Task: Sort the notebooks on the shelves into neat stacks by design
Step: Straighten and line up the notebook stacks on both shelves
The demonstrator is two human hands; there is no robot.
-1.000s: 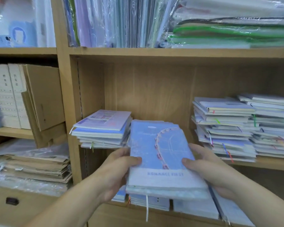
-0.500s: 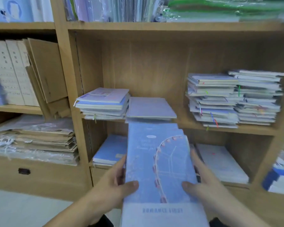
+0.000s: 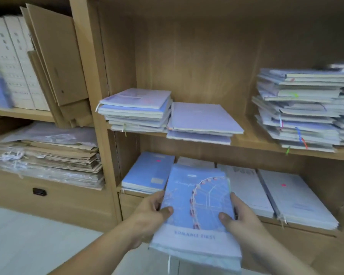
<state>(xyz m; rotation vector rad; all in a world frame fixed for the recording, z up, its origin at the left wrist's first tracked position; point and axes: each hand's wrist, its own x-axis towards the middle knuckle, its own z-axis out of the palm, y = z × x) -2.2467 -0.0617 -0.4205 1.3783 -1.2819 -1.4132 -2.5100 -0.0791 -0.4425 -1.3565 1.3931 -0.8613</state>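
Note:
I hold a small stack of blue Ferris-wheel notebooks (image 3: 197, 211) in front of the lower shelf. My left hand (image 3: 151, 213) grips its left edge, thumb on the cover. My right hand (image 3: 240, 217) grips the right edge the same way. On the lower shelf lie a blue notebook stack (image 3: 147, 173) at the left and white notebook stacks (image 3: 244, 187) (image 3: 294, 197) to the right. The middle shelf carries a mixed stack (image 3: 135, 110), a low lavender stack (image 3: 203, 120) and a tall untidy pile (image 3: 298, 110).
A wooden upright (image 3: 93, 92) splits the shelving. The left bay holds white binders (image 3: 14, 62), flattened cardboard (image 3: 58, 56), and paper bags under plastic (image 3: 48, 155). A drawer with a black handle (image 3: 39, 192) sits below. Pale floor (image 3: 28, 245) lies at the lower left.
My view has dropped from the middle shelf to the lower one. Both hands have carried the Ferris-wheel stack down and toward the lower shelf, keeping the same grip.

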